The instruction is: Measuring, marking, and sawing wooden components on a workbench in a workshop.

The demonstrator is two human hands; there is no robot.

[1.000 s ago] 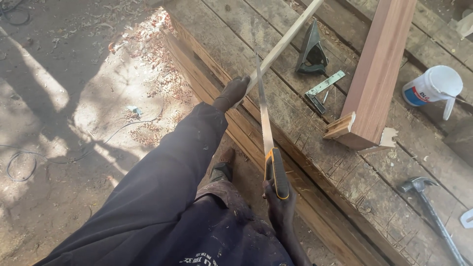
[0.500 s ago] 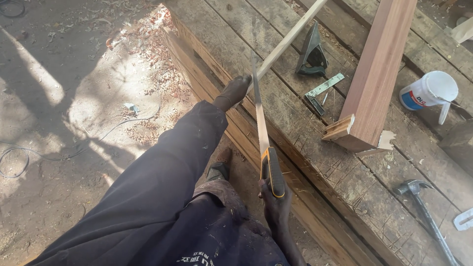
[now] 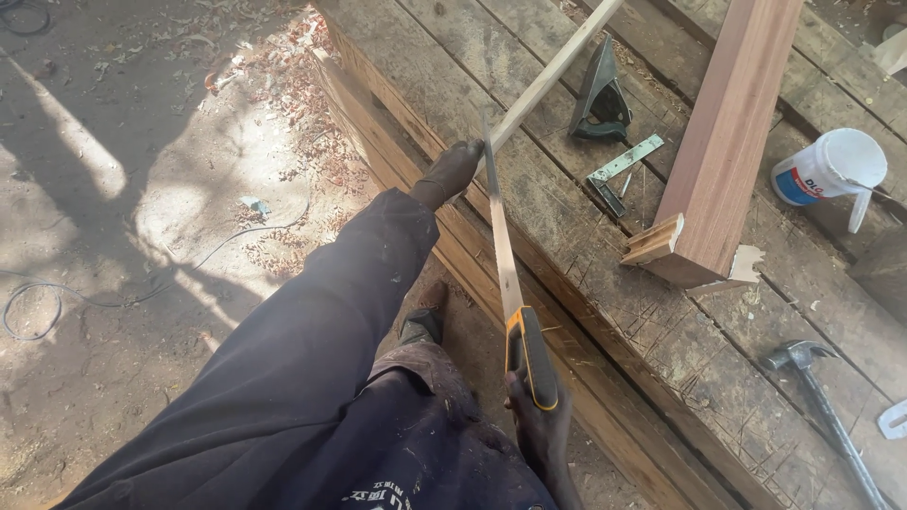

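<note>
Around you on the plank bench [image 3: 586, 236]: a thick reddish beam [image 3: 727, 142] lies right of the work, running from the top edge down to a cut end with a small pale offcut [image 3: 654, 241] touching its corner. Between beam and strip sit a dark triangular tool [image 3: 599, 94] and a metal square [image 3: 619, 170], both near the strip but not on it. A white tub [image 3: 831, 168] lies on its side past the beam. A hammer [image 3: 827, 406] lies bottom right, head up, handle running off the lower edge, well apart from your hands. On the dirt floor at left there are shavings [image 3: 302, 123] along the bench edge and a thin cable [image 3: 123, 293]. Nothing blocks the saw's line; the square is the closest clutter.

The strip [image 3: 553, 71], thin and pale, lies on the bench near its front edge, long axis diagonal: lower end at your left hand, upper end pointing up-right off the top of frame.

Your left hand [image 3: 449, 173], arm stretched out in a dark sleeve, is pressed down on the strip's lower end, fingers closed over it.

The saw [image 3: 505, 274] meets the strip just right of that hand. Its long axis runs almost straight away from you, tip far, handle near, blade on edge and a bit blurred.

Your right hand [image 3: 534, 420] is clamped round the saw's black-and-orange handle, low in frame beside your knee.
</note>
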